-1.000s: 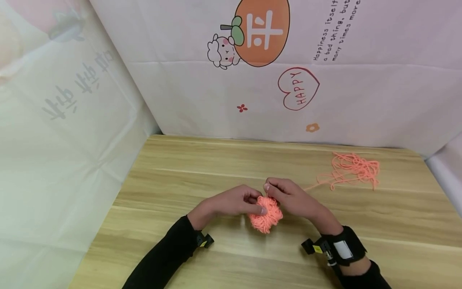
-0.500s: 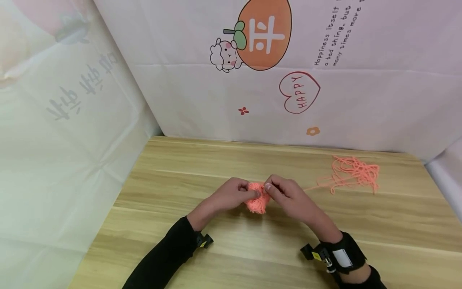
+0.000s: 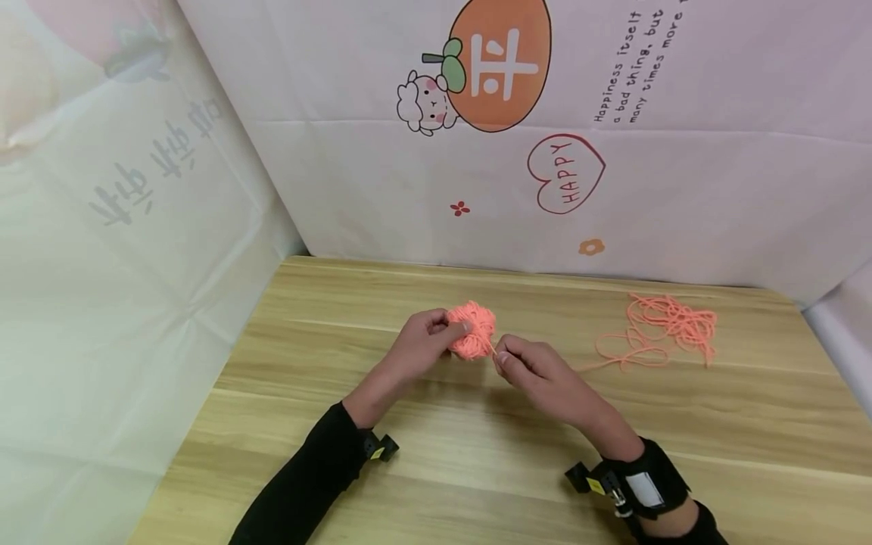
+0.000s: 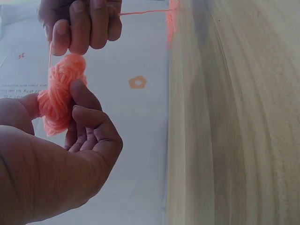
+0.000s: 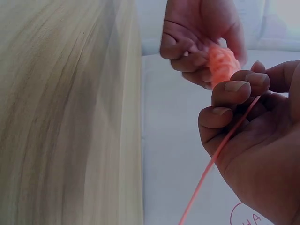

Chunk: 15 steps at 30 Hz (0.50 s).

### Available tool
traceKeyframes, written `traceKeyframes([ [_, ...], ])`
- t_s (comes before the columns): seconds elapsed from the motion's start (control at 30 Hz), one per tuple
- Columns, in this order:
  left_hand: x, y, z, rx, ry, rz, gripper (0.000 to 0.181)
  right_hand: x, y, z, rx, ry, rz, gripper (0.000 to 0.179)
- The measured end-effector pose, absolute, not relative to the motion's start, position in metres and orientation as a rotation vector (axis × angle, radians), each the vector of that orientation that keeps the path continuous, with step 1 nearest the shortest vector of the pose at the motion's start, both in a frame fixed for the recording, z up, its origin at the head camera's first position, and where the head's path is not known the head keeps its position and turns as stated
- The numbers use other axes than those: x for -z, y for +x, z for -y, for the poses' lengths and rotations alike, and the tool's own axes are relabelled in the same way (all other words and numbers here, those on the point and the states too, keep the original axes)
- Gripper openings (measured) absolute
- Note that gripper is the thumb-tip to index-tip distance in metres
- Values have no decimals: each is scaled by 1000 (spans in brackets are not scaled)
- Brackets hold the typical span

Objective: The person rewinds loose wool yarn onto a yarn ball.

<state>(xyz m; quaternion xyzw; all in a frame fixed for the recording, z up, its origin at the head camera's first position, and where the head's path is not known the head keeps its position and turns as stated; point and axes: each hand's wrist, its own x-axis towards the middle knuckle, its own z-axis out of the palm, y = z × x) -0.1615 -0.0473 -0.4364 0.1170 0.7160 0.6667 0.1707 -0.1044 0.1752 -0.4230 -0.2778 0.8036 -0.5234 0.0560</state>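
A small wound bundle of coral-pink yarn (image 3: 479,327) is pinched between the thumb and fingers of my left hand (image 3: 417,347), above the table. To its right my right hand (image 3: 545,382) pinches the yarn strand (image 5: 206,171), and a short taut length runs from there to the bundle. In the right wrist view the strand passes across the curled fingers and trails out below. The left wrist view shows the bundle (image 4: 61,91) side-on, its wraps crossing at the waist, with the thumb on one side and fingertips on the other.
Tangled loose yarn (image 3: 681,325) lies on the wooden table (image 3: 327,303) at the back right, linked by a strand to my right hand. A white printed cloth (image 3: 368,189) stands behind the table, and another white sheet (image 3: 204,303) hangs at the left.
My left hand has carried the yarn bundle away from me and leftward, and turned it. The right hand, first beside the bundle, now sits apart from it with the strand stretched between.
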Motion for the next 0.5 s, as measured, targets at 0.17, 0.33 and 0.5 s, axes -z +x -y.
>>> traceKeyframes([
  [0.17, 433, -163, 50, -1943, 379, -2011, 41, 425, -105, -175, 1571, -834, -2454, 27],
  [0.33, 431, -164, 51, -1994, 458, -1948, 41, 427, -106, -175, 1569, -842, -2455, 27],
  [0.5, 428, -161, 50, -2019, 565, -1825, 39, 428, -108, -176, 1584, -861, -2423, 26],
])
